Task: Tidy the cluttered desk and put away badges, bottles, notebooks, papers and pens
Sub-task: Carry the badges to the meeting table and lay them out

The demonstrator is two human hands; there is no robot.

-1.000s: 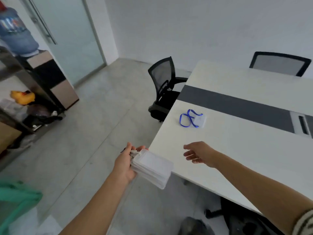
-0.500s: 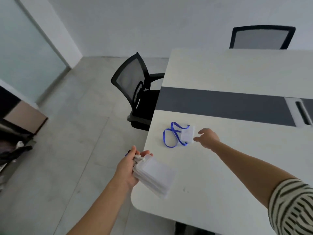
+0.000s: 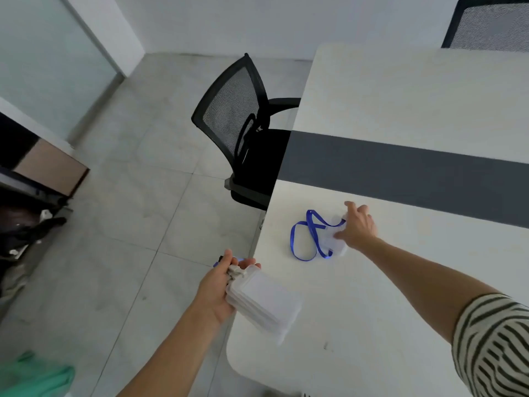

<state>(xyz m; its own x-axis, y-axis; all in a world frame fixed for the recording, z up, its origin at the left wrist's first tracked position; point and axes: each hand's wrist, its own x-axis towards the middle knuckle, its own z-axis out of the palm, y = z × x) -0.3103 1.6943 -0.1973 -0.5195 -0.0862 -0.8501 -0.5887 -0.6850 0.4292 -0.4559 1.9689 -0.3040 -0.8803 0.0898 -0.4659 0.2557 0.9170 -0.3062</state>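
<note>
Head view, one frame.

Hands: two seen. The left hand (image 3: 220, 290) is closed round a stack of badge holders (image 3: 266, 308), gripped at the clip end with the thumb on top. The stack is held in the air over the near left edge of the bench (image 3: 400, 296). The holders are clear and white; several layers are seen at the stack's edge (an exact count cannot be made, the edges being blurred). A short bit of blue strap shows beyond the left hand's fingers.

The right hand (image 3: 357, 227) is stretched out over the bench, fingers spread and laid on a single badge (image 3: 337, 245), which lies flat on the white surface near the left edge. The thumb touches the badge's near side. One blue lanyard (image 3: 309, 239) is attached to it and lies in loose crossed loops to the left of the badge, on the bench.

Bench: one, white, crossed by one dark grey strip (image 3: 400, 164) beyond the badge. A striped sleeve (image 3: 495, 345) is seen on the right arm.

Chairs: two counted, both black mesh. One chair (image 3: 232, 121) stands at the left side of the bench; the second chair (image 3: 492, 24) is at the far side, top right.

Floor: grey tiles. A green object (image 3: 37, 376) is seen at lower left, too blurred to identify.
</note>
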